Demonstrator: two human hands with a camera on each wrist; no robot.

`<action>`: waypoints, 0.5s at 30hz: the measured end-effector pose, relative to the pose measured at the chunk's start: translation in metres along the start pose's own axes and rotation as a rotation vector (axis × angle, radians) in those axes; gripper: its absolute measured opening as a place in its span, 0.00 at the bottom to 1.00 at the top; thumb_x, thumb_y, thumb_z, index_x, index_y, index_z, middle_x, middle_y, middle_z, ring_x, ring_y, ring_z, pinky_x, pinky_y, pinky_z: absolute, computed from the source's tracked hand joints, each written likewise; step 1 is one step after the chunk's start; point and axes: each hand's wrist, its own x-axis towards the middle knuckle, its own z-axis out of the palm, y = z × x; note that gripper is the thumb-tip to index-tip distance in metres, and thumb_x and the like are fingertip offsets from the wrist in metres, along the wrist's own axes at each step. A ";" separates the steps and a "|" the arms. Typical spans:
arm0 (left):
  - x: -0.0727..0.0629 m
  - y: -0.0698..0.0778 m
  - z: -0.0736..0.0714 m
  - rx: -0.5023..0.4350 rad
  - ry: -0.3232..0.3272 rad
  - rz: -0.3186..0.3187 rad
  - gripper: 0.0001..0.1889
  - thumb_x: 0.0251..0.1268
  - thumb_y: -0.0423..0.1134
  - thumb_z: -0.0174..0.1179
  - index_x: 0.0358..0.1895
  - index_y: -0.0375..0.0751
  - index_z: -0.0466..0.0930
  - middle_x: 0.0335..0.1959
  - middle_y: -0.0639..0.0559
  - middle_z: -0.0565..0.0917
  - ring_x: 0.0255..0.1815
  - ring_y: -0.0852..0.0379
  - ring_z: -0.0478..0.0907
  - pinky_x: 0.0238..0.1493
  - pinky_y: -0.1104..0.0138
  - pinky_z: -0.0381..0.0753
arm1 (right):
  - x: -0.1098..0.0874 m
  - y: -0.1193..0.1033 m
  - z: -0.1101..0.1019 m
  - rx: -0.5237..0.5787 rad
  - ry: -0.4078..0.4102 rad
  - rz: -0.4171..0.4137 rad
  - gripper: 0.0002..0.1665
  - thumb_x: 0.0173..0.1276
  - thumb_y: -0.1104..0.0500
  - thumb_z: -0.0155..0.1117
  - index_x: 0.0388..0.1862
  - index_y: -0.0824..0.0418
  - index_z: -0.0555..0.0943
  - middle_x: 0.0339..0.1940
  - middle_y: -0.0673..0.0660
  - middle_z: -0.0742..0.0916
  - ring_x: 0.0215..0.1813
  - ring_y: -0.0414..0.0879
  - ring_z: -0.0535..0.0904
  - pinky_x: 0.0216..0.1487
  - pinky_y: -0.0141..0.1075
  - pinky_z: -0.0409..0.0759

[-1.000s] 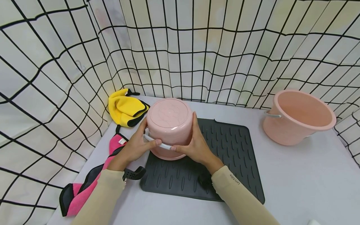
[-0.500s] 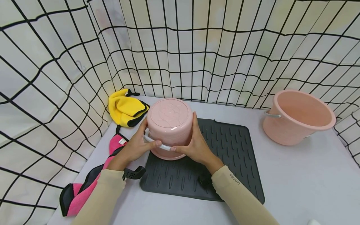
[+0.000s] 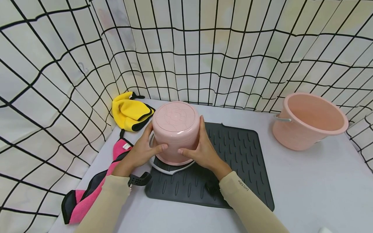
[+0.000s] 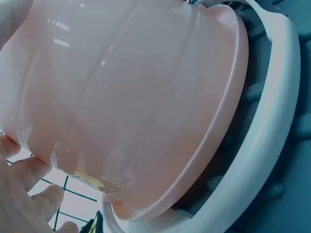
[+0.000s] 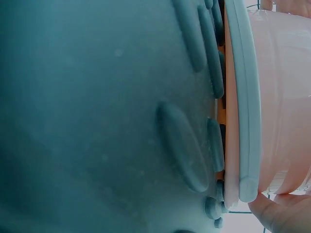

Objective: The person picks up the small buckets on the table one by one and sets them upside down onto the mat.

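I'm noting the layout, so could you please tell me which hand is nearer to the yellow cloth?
Left: the left hand is close in front of the yellow cloth, holding the left of the upturned pink bucket; the right hand is farther away, across the bucket.

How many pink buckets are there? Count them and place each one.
2. An overturned bucket over the dark mat, between the left hand and right hand; a second bucket, mouth up, on the table at the head view's right. Any tucked under the first would be hidden.
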 end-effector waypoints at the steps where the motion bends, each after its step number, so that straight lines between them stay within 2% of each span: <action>1: 0.000 0.000 0.000 0.001 0.005 0.002 0.56 0.66 0.51 0.71 0.85 0.70 0.36 0.86 0.56 0.46 0.85 0.47 0.43 0.77 0.29 0.38 | -0.001 -0.006 -0.001 0.003 -0.001 0.003 0.83 0.58 0.59 0.83 0.85 0.47 0.23 0.88 0.51 0.44 0.85 0.51 0.49 0.80 0.61 0.56; 3: 0.000 0.000 0.001 0.002 0.015 0.006 0.55 0.67 0.50 0.70 0.85 0.68 0.36 0.86 0.55 0.47 0.85 0.47 0.44 0.77 0.30 0.39 | -0.002 -0.015 -0.002 0.003 -0.001 0.015 0.81 0.59 0.60 0.81 0.86 0.53 0.24 0.88 0.55 0.44 0.85 0.53 0.48 0.81 0.61 0.54; 6: 0.001 0.001 0.002 0.001 0.026 0.003 0.55 0.67 0.49 0.70 0.86 0.66 0.36 0.86 0.54 0.47 0.85 0.46 0.45 0.78 0.30 0.39 | -0.001 -0.015 -0.002 -0.002 0.004 0.019 0.79 0.61 0.61 0.79 0.86 0.55 0.25 0.88 0.56 0.43 0.86 0.54 0.47 0.81 0.60 0.53; 9: 0.001 0.001 0.003 -0.004 0.031 0.002 0.56 0.67 0.49 0.70 0.86 0.64 0.36 0.86 0.53 0.47 0.85 0.46 0.45 0.78 0.30 0.39 | 0.002 0.000 0.000 -0.013 0.014 0.008 0.79 0.62 0.59 0.79 0.85 0.49 0.24 0.88 0.51 0.42 0.86 0.50 0.47 0.80 0.60 0.55; 15: 0.001 0.002 0.005 -0.027 0.033 0.009 0.56 0.67 0.47 0.71 0.86 0.60 0.36 0.86 0.53 0.47 0.85 0.46 0.45 0.79 0.32 0.41 | 0.002 0.001 0.001 -0.009 0.024 0.000 0.77 0.64 0.54 0.79 0.85 0.41 0.25 0.88 0.46 0.44 0.85 0.48 0.49 0.80 0.60 0.57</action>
